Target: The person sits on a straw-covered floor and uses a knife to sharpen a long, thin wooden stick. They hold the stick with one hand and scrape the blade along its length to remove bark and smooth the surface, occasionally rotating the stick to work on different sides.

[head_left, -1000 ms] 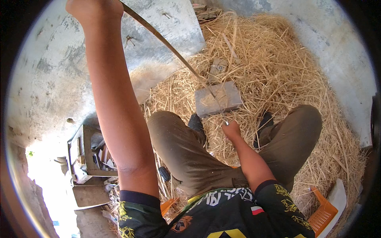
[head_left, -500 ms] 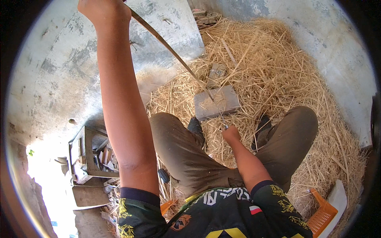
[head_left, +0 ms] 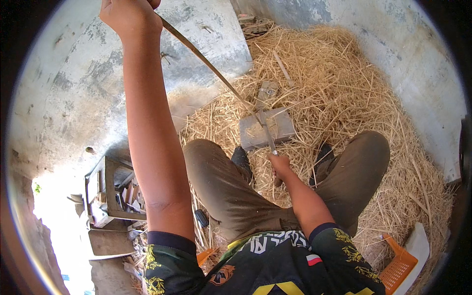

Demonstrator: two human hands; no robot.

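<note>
Raised high at the upper left, my left hand (head_left: 130, 17) is closed around the top of a long thin bamboo strip (head_left: 211, 66). The strip slants down and right to a grey block (head_left: 282, 123) lying on straw between my feet. My right hand (head_left: 280, 164) grips a knife (head_left: 268, 132) by its handle, low in front of me. Its blade points away over the block and meets or crosses the strip's lower end; whether they touch, I cannot tell. My left fingertips are partly cut off by the frame's upper edge.
Straw shavings (head_left: 334, 83) cover the floor around the block, with a smaller block (head_left: 267, 91) just behind it. Worn walls (head_left: 418, 64) close in the back and right. A wooden stool (head_left: 115, 191) stands left, and an orange plastic piece (head_left: 399, 268) lies at lower right.
The knife blade has turned, showing its broad side, and now reaches farther across the block to the strip's lower end. My left hand has shifted only slightly, still holding the strip.
</note>
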